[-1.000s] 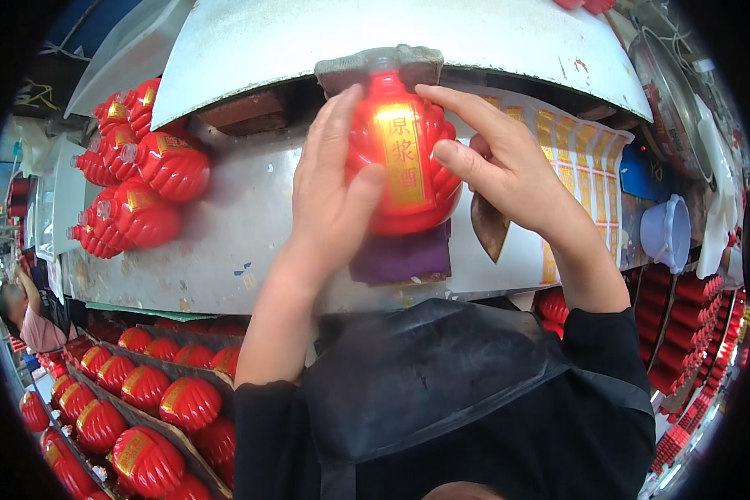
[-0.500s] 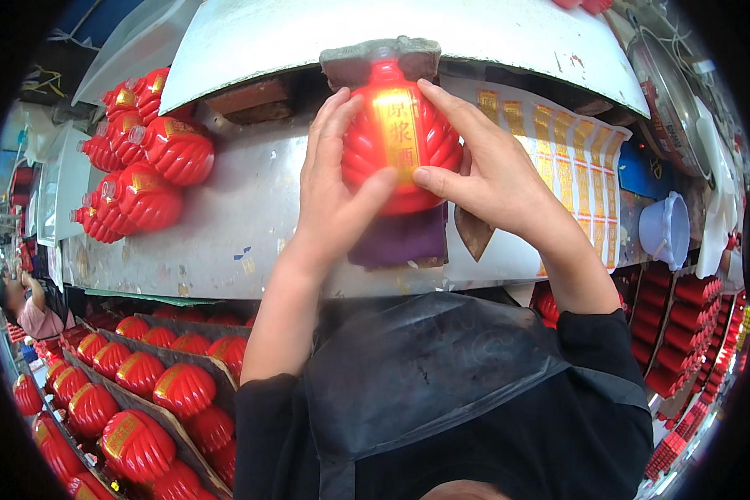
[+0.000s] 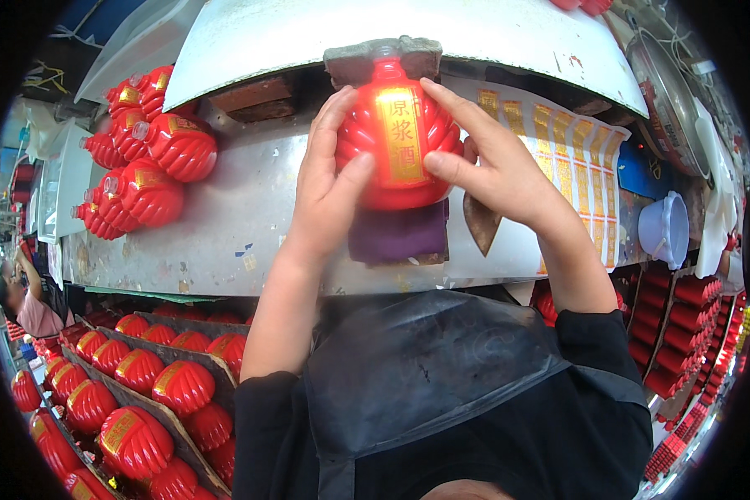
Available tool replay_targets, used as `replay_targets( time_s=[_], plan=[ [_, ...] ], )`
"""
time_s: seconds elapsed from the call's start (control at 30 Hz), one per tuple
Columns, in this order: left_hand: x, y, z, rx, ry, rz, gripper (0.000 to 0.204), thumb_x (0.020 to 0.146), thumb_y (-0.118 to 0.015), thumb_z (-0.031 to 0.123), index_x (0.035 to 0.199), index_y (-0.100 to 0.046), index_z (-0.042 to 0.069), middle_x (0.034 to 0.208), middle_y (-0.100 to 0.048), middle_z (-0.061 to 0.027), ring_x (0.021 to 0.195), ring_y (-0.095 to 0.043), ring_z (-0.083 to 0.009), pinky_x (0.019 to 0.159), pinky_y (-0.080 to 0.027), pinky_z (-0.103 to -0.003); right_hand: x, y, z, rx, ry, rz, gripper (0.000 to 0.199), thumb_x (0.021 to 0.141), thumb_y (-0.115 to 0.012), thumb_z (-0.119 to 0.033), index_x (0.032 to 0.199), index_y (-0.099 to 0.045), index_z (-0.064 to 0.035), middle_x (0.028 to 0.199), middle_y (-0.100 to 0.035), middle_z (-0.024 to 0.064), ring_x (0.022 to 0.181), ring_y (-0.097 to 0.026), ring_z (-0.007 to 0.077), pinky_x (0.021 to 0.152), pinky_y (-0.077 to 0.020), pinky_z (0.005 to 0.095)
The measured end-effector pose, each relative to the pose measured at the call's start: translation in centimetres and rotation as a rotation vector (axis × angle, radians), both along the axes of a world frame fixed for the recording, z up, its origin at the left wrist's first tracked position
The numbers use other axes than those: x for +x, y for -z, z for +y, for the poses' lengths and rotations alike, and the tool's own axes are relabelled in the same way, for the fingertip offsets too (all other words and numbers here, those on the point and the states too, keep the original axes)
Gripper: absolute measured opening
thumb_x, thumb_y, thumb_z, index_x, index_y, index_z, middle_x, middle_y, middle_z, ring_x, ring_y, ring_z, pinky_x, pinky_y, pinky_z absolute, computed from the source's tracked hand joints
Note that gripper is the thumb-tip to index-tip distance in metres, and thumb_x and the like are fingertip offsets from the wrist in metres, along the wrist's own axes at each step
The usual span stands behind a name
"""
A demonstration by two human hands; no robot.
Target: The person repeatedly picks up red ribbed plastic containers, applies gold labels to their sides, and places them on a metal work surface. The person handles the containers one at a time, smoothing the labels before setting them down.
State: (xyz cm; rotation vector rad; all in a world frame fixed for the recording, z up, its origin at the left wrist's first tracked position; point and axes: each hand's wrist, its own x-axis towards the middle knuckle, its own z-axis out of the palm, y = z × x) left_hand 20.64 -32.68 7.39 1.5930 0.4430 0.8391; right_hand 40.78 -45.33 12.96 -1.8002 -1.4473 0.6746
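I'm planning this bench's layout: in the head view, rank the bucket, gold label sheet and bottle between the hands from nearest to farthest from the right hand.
1. Red bottle, touching the right hand, on its left.
2. Gold label sheet, mostly to the hand's right.
3. Lavender bucket, farther right.

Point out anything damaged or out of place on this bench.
Small blue and yellowish flecks mar the grey tabletop left of the hands, resembling stray scraps. The white board beyond has reddish scuffs. The red bottle between the hands shows no visible damage.
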Motion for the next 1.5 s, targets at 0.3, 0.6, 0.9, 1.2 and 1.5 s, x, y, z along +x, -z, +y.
replay_targets(
  time_s=[0.3, 0.6, 0.9, 1.2, 1.5],
  plan=[
    [0.0, -0.3, -0.1, 0.021, 0.018, 0.015, 0.07, 0.092, -0.064, 0.019, 0.156, -0.043, 0.0, 0.164, -0.037, -0.0179, 0.154, -0.035, -0.0309, 0.127, -0.026, -0.043, 0.4, 0.4, -0.3, 0.031, -0.022, 0.015, 0.079, 0.095, -0.074, -0.031, 0.164, -0.04, -0.0173, 0.144, -0.06, 0.0164, 0.086, -0.061, 0.0146, 0.077, -0.0542, 0.0297],
    [0.8, -0.3, -0.8, 0.146, -0.078, 0.048, 0.08, 0.079, -0.077, 0.013, 0.152, -0.046, 0.002, 0.159, -0.04, -0.0197, 0.149, -0.041, -0.0326, 0.123, -0.035, -0.044, -0.1, 0.4, 0.0, 0.087, -0.004, -0.071, 0.084, 0.09, -0.079, -0.034, 0.163, -0.041, -0.0154, 0.142, -0.061, 0.0175, 0.085, -0.062, 0.0175, 0.076, -0.0547, 0.0305],
    [0.8, -0.6, -0.8, 0.207, -0.103, 0.101, 0.08, 0.077, -0.077, 0.013, 0.151, -0.047, 0.004, 0.16, -0.04, -0.0196, 0.148, -0.043, -0.0336, 0.122, -0.036, -0.044, -0.1, 0.2, -0.1, 0.073, 0.004, -0.074, 0.086, 0.089, -0.079, -0.035, 0.163, -0.041, -0.0156, 0.142, -0.06, 0.0178, 0.087, -0.063, 0.0178, 0.077, -0.055, 0.0307],
    [0.9, -0.7, -0.8, 0.231, -0.115, 0.122, 0.081, 0.075, -0.077, 0.013, 0.151, -0.047, 0.004, 0.159, -0.041, -0.02, 0.148, -0.043, -0.0346, 0.122, -0.037, -0.045, 0.3, 0.7, -0.1, 0.112, -0.018, -0.123, 0.077, 0.093, -0.075, -0.036, 0.161, -0.046, -0.0155, 0.137, -0.063, 0.0157, 0.087, -0.062, 0.0145, 0.076, -0.0542, 0.0294],
    [0.8, -0.8, -0.7, 0.278, -0.11, 0.153, 0.082, 0.076, -0.077, 0.016, 0.151, -0.046, 0.003, 0.16, -0.04, -0.0215, 0.148, -0.042, -0.036, 0.122, -0.036, -0.046, 4.8, -3.6, 2.4, 0.068, -0.014, 0.638, 0.033, 0.104, -0.061, -0.031, 0.122, -0.073, -0.006, 0.111, -0.072, 0.0058, 0.1, -0.069, 0.0097, 0.095, -0.0552, 0.0279]
  ],
)
